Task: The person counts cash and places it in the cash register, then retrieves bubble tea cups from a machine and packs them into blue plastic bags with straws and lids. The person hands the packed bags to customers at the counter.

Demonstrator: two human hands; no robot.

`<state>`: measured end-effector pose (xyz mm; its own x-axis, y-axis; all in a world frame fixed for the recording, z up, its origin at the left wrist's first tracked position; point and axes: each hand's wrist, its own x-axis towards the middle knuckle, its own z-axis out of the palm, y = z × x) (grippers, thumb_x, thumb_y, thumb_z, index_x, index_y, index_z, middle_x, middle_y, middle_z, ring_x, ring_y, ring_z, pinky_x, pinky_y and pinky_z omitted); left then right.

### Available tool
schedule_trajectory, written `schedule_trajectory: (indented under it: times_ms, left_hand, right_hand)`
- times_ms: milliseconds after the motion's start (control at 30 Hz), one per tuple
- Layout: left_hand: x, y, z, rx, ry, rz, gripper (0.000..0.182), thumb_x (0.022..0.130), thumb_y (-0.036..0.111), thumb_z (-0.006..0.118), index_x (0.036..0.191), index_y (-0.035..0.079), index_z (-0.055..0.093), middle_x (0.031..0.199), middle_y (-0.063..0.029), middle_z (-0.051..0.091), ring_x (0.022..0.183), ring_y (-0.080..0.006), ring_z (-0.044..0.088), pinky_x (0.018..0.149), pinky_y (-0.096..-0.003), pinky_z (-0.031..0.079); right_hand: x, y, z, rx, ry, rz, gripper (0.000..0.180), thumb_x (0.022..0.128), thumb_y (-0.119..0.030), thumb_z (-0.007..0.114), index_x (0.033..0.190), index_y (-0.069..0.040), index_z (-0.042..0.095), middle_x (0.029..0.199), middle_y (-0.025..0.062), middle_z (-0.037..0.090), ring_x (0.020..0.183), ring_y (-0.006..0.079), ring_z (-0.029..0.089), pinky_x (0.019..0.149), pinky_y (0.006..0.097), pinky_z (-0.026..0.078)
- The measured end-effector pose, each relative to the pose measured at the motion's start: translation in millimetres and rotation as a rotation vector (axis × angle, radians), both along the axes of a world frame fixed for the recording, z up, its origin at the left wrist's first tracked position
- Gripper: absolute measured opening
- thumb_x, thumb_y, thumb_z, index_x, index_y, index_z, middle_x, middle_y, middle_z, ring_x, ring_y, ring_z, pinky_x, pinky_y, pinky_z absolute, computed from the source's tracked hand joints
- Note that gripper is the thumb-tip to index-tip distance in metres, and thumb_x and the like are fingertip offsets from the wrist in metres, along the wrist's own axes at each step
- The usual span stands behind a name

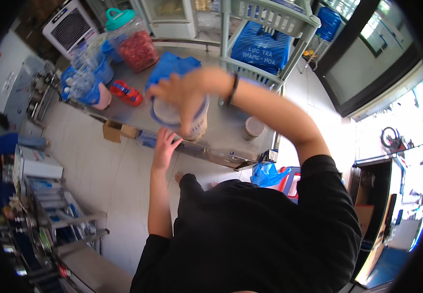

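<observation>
On the metal table point(229, 137) stands a large clear jar point(198, 126) with a blue-rimmed lid point(164, 111) and pale contents. My right hand point(182, 91), blurred, spreads over the lid with its thumb on the near side; whether it grips the lid is not clear. Close to the jar's near left side, my left hand point(165, 146) has its fingers apart and holds nothing. Behind the jar lies a blue plastic bag point(173, 66). A small lidded container point(253, 128) stands to the right, and a red tape dispenser or similar red object point(126, 93) to the left.
A teal-lidded jar of red pieces point(138, 49) and lined baskets point(100, 97) stand at the table's back left. A grey shelf cart point(250, 71) adjoins the back right. An open cardboard box point(112, 131) is beneath the left edge; a blue bag point(268, 175) is by the near right corner.
</observation>
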<state>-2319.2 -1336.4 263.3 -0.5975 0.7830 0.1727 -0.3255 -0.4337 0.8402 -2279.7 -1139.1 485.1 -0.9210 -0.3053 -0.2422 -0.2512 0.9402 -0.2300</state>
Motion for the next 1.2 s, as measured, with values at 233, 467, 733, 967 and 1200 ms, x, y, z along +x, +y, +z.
schedule_trajectory:
  times_ms: [233, 467, 733, 967, 1200]
  left_hand:
    - [-117, 42, 23, -0.406, 0.315, 0.097, 0.029, 0.1, 0.027, 0.046, 0.113, 0.004, 0.057, 0.11, -0.0074, 0.062, 0.104, -0.0167, 0.059, 0.084, -0.0292, 0.047]
    - [-178, 76, 17, -0.389, 0.364, -0.066, 0.021, 0.098, 0.022, 0.052, 0.106, 0.004, 0.06, 0.101, -0.005, 0.065, 0.094, -0.0149, 0.062, 0.079, -0.0275, 0.047]
    - [-231, 105, -2, -0.563, 1.304, 0.4, 0.035, 0.075, 0.012, 0.072, 0.107, 0.007, 0.06, 0.134, -0.0167, 0.043, 0.128, -0.0362, 0.035, 0.104, -0.045, 0.029]
    - [-327, 140, 10, -0.439, 0.733, -0.106, 0.018, 0.091, 0.014, 0.06, 0.108, 0.005, 0.059, 0.116, -0.0103, 0.061, 0.104, -0.0235, 0.059, 0.087, -0.0293, 0.043]
    - [-349, 37, 65, 0.11, -0.119, -0.468, 0.037, 0.093, 0.013, 0.057, 0.128, 0.005, 0.049, 0.119, -0.0086, 0.059, 0.107, -0.0184, 0.058, 0.095, -0.0301, 0.042]
  right_hand:
    - [-19, 17, -148, -0.059, 0.008, -0.261, 0.105, 0.049, -0.045, 0.086, 0.134, -0.013, 0.033, 0.13, 0.0144, 0.042, 0.121, 0.0383, 0.04, 0.091, 0.0548, 0.039]
    - [38, 67, -221, -0.299, 0.438, -0.785, 0.051, 0.074, -0.025, 0.071, 0.117, -0.005, 0.052, 0.127, 0.017, 0.046, 0.121, 0.0354, 0.041, 0.098, 0.0475, 0.037]
    - [66, 101, -249, 0.266, 0.811, -1.352, 0.037, 0.075, -0.011, 0.066, 0.112, -0.011, 0.062, 0.123, 0.0116, 0.053, 0.117, 0.0307, 0.045, 0.098, 0.0438, 0.036]
    - [41, 54, -206, 0.263, 0.616, -1.447, 0.043, 0.072, -0.017, 0.074, 0.112, -0.009, 0.061, 0.127, 0.014, 0.05, 0.125, 0.0323, 0.04, 0.098, 0.0478, 0.036]
    - [-35, -42, -28, -0.444, 0.933, -0.96, 0.081, 0.071, -0.019, 0.081, 0.136, -0.004, 0.034, 0.127, 0.0167, 0.051, 0.119, 0.0267, 0.052, 0.098, 0.0355, 0.041]
